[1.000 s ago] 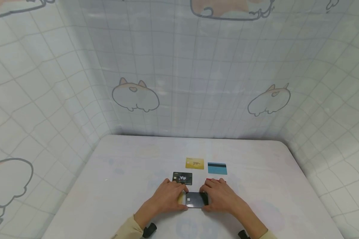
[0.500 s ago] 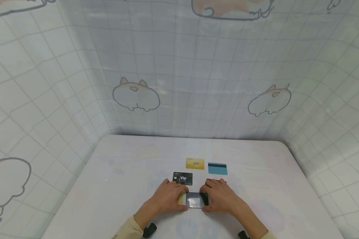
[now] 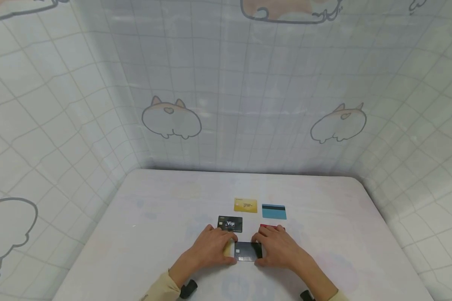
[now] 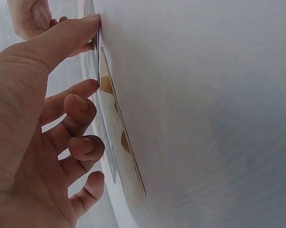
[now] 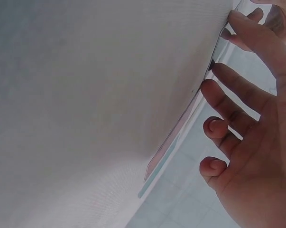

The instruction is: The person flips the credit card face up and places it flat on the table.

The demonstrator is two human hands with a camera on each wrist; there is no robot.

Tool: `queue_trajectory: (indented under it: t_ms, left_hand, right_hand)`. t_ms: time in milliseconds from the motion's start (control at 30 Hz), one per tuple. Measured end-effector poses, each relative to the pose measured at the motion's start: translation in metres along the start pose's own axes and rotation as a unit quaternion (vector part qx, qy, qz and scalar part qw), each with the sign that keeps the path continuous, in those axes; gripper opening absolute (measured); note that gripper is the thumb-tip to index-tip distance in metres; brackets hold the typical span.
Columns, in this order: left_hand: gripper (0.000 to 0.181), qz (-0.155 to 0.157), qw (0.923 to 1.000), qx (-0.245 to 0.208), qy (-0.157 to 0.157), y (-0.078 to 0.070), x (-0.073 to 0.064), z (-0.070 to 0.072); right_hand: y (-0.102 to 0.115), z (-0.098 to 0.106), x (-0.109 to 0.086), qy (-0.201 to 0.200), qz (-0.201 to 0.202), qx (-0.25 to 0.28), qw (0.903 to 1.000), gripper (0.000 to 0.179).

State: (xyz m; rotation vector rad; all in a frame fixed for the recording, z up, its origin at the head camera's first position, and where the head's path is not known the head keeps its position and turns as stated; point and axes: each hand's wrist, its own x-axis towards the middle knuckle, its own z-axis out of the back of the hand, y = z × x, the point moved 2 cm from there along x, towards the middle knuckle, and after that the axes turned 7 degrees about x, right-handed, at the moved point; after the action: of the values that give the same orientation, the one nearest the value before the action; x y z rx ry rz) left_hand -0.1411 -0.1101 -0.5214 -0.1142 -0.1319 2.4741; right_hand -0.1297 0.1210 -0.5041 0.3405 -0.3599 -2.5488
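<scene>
The left hand [image 3: 214, 247] and the right hand [image 3: 276, 246] hold one dark grey card [image 3: 247, 251] between them, each pinching its own end with the thumb at the near edge and the index finger at the far edge. The dark grey card lies at the near part of the table [image 3: 165, 213], with a small light square toward its left end. In the left wrist view, the other fingers of the left hand bend loosely, clear of the dark grey card; the right hand's last two fingers curl the same way.

Just left of the dark grey card, partly covered by the left hand, is a pale yellow-and-white card [image 3: 229, 249]. On the far side of the left hand lies a black card [image 3: 230, 224] printed "Vip". A red card [image 3: 263, 225] shows only as a strip beyond the right hand's fingers, which hide the rest. Farther off, a yellow card [image 3: 245, 205] lies to the left and a blue card [image 3: 273, 213] with a dark stripe to its right, a gap between them.

Beige sleeves [image 3: 162, 287] cover the forearms. Around the table hangs gridded cloth [image 3: 226, 83] with dog drawings.
</scene>
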Motion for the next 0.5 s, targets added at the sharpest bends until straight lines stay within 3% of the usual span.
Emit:
queue_trajectory:
  t_ms: [500]
  left_hand:
    - [0.057,0.005,1.0000,-0.004,-0.001,0.0003,-0.0007,-0.0027]
  right_hand:
    - [-0.0016,-0.0018,0.0009,0.009,-0.010,0.009,0.9999,0.057]
